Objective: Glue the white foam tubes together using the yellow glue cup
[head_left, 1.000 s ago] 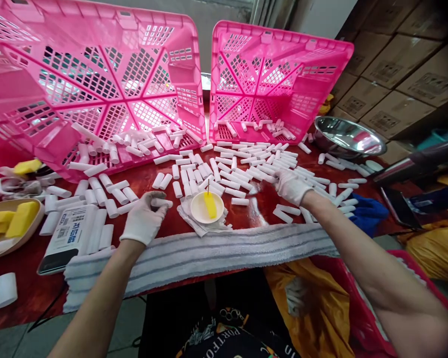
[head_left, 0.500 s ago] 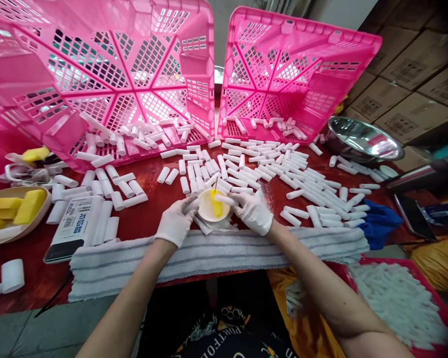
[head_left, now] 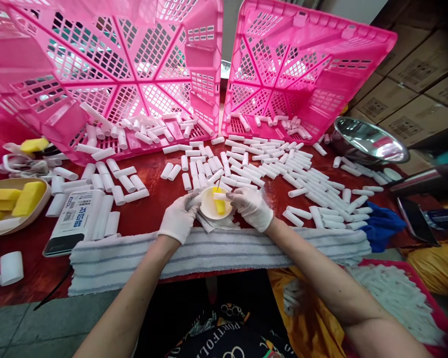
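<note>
In white gloves, both my hands work at a small white bowl [head_left: 206, 211]. A yellow sponge-like piece [head_left: 220, 206] with a thin dark stick rising from it lies in the bowl. My left hand [head_left: 177, 219], at the bowl's left side, has its fingers closed on a short white cylinder [head_left: 196, 200]. From the right, my right hand [head_left: 252, 209] pinches another white cylinder [head_left: 220, 196], whose free end is over the bowl, in front of the yellow piece. Whether it touches that piece I cannot tell. Under the bowl is a crumpled white cloth [head_left: 216, 224].
Many white cylinders [head_left: 298, 169] cover the red table. Two pink baskets [head_left: 205, 94] lie tipped behind them. A striped towel [head_left: 224, 251] runs along the front edge. At left are a digital scale [head_left: 72, 223] and a tray [head_left: 45, 199] of yellow blocks; at right, a metal bowl [head_left: 373, 141].
The cylinder in my right hand has moved left, further over the bowl and the yellow piece. My left hand keeps its hold. The whole view has shifted slightly.
</note>
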Tool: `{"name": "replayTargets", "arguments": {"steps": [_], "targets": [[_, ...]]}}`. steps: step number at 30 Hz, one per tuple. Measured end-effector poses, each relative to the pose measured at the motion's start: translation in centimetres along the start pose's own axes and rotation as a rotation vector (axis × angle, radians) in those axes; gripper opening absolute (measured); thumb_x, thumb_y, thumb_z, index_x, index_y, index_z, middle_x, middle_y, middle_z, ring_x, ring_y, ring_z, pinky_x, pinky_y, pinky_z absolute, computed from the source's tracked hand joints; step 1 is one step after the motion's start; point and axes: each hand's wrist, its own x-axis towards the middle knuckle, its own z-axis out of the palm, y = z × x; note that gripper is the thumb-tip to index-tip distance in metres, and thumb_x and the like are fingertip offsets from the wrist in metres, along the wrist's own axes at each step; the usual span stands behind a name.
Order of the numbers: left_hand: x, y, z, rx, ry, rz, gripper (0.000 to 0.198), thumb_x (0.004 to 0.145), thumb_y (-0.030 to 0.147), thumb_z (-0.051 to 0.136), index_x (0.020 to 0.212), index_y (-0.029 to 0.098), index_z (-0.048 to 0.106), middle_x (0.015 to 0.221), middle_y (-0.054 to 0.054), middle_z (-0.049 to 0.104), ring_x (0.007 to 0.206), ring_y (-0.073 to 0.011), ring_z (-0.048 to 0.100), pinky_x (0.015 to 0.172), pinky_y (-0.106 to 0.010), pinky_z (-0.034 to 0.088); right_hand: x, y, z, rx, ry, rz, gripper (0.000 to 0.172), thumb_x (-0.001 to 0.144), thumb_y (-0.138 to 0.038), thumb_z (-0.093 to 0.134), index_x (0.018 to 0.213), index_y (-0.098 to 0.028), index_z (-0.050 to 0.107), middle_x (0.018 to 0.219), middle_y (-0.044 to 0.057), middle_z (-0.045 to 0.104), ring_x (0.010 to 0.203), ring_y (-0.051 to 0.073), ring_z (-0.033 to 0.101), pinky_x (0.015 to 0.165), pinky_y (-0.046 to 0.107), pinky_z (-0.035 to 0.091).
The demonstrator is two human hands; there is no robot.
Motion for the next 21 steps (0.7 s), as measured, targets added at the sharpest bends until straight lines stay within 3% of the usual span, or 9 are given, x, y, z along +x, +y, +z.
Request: {"name": "replayTargets", "arguments": {"steps": [5,10,15,19,21], "targets": [[-0.1,0.3,0.0,0.017,0.009,-0.01,0.042,0.078,0.034,0.054,0.116,0.016,0.057,0.115,-0.007,0.062,0.106,-0.0181,0.057,0.098,-0.029,0.04,-0.8,-0.3,0.7,-0.017,0.104,-0.04,0.024,0.079,-0.027,0.057,0.098,-0.014,0.065,0.09,0.003,0.069,0.079,0.012,0.063,0.073,0.021,0.051],[0.0,0.0,0.0,-0.04,-0.012,0.006,0.042,0.079,0.035,0.053,0.118,0.018,0.056,0.118,-0.005,0.061,0.109,-0.0173,0.056,0.1,-0.029,0.038,-1.7,-0.1,0.4,-0.063,0.028,-0.07,0.024,0.082,-0.036,0.053,0.083,-0.017,0.067,0.077,0.003,0.067,0.071,0.015,0.062,0.066,0.026,0.051],[0.0,0.1,0.0,-0.04,-0.007,-0.003,0.041,0.078,0.034,0.054,0.116,0.017,0.057,0.116,-0.006,0.062,0.108,-0.0173,0.056,0.1,-0.029,0.038,-2.5,0.2,0.8,-0.024,0.129,-0.132,0.029,0.082,-0.034,0.053,0.106,-0.019,0.062,0.098,0.006,0.066,0.085,0.016,0.061,0.076,0.028,0.05],[0.0,0.2,-0.1,-0.086,-0.026,0.007,0.042,0.078,0.033,0.054,0.116,0.016,0.057,0.117,-0.006,0.061,0.11,-0.0176,0.055,0.101,-0.029,0.037,-2.7,1.2,1.2,-0.282,0.119,-0.294,0.021,0.083,-0.029,0.054,0.096,-0.021,0.067,0.073,0.004,0.063,0.07,0.015,0.057,0.073,0.031,0.046],[0.0,0.4,-0.2,-0.114,-0.036,0.001,0.041,0.077,0.031,0.055,0.115,0.016,0.057,0.117,-0.007,0.061,0.109,-0.018,0.056,0.1,-0.029,0.038,-2.9,1.3,1.2,-0.366,0.123,-0.333,0.02,0.079,-0.029,0.059,0.096,-0.022,0.068,0.072,0.004,0.062,0.071,0.016,0.057,0.075,0.033,0.045]]}}
